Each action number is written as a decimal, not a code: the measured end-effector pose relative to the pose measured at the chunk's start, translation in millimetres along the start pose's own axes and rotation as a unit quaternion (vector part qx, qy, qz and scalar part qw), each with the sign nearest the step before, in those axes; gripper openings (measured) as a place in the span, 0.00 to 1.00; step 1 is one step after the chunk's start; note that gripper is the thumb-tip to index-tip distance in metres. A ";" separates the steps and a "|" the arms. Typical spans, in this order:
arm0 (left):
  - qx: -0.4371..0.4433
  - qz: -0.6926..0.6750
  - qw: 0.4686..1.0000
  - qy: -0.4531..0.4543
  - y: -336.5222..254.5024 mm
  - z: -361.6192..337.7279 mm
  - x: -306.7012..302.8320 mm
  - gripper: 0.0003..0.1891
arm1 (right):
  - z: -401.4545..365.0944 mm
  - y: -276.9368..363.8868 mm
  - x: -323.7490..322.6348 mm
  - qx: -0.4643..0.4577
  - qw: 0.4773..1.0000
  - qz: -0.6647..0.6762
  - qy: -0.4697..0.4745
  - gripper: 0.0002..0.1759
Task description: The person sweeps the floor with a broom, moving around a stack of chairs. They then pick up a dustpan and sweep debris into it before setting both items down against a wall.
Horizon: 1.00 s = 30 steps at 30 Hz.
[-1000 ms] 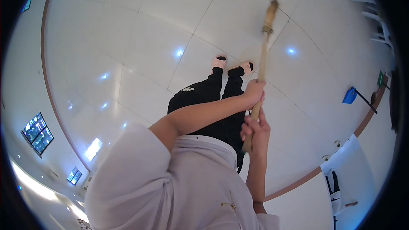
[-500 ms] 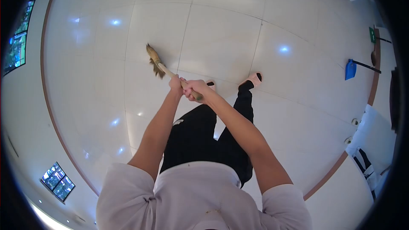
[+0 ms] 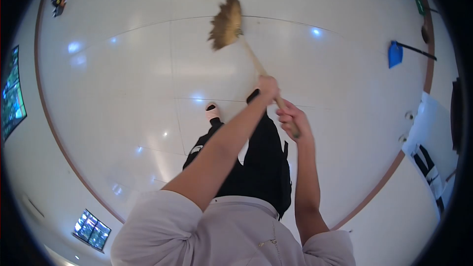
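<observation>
Broom [image 3: 226, 23], one: held slantwise in both hands; fan-shaped head of brown bristle at 12 o'clock from the centre of the view, tips towards 10 o'clock; pale shaft running down from it towards 5 o'clock. Head seen over the tiled floor [image 3: 148, 88]; contact with the tiles cannot be told.

Left hand [image 3: 268, 88]: at 1 o'clock, close to centre. Closed full round the shaft, back of the hand uppermost, fingers mostly hidden; the upper of the two holds.

Right hand [image 3: 295, 119]: at 3 o'clock, just below the left and apart from it. Fingers bent about the shaft near its butt, curled ends showing on the 9 o'clock side; butt end emerging below the grip. Firmness of hold cannot be told.

Clothing of the holder: pale shirt [image 3: 231, 236], at 6 o'clock; black trousers [image 3: 261, 167], at 5 o'clock; pink shoe [image 3: 212, 112] on the left foot, at 10 o'clock, near centre. Right foot partly covered by the left forearm.

Surroundings: blue dustpan [image 3: 395, 55] with dark handle, at 2 o'clock, near the wall; green object [image 3: 419, 5], beyond it, also 2 o'clock; windows, two, one at 9 o'clock [image 3: 14, 93], one at 8 o'clock [image 3: 92, 230].
</observation>
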<state>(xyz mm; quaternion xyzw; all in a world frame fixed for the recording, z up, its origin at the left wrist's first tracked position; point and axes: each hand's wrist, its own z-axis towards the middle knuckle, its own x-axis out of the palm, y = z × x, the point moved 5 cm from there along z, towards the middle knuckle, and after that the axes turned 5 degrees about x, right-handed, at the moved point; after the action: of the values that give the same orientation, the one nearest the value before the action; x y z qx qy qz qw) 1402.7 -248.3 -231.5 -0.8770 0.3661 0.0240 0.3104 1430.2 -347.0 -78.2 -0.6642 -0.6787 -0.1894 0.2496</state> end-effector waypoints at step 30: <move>-0.030 -0.359 0.930 -0.069 -228.8 176.8 -162.7 0.04 | 185.0 147.8 242.4 0.114 0.978 -0.141 0.101 0.01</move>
<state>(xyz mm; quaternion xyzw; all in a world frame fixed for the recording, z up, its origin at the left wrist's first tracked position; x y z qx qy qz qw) 1466.8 76.5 -209.7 -0.9549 0.0034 -0.0173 0.2964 1563.0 -35.6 -94.7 -0.5063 -0.7539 -0.2108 0.3616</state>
